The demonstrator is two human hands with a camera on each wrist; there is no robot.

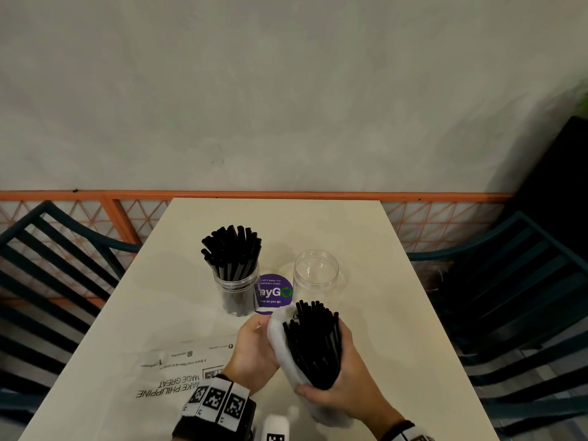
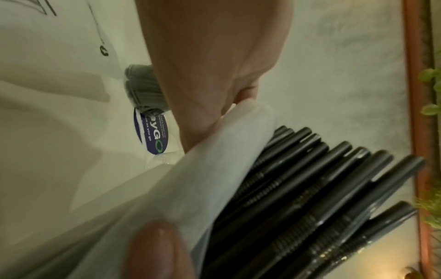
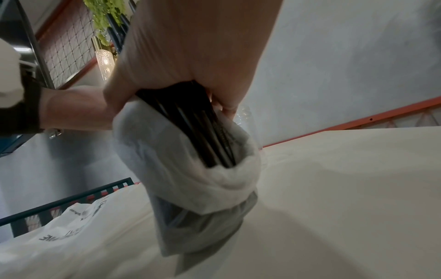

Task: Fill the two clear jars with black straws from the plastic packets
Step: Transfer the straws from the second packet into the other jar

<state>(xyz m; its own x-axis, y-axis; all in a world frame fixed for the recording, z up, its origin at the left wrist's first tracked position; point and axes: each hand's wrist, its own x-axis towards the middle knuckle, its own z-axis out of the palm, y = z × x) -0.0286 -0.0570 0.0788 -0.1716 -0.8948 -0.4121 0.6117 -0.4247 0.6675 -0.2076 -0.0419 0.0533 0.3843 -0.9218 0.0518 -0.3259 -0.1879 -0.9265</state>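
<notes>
Head view, item: straws (image 1: 313, 345), a light, stiff, slippery bundle near me, which I judge best held round its middle, my right hand (image 1: 346, 386) wrapped round it, left hand (image 1: 254, 354) pinching the limp packet (image 1: 280, 338) back, empty jar (image 1: 315, 275) just beyond.

The head view looks down at the table (image 1: 397, 313) from above; both wrist views sit very close, sharing the straws (image 2: 322, 188).

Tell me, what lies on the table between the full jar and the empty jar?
A round purple sticker lies flat on the table between the full jar and the empty jar. The head view shows it best.
</notes>
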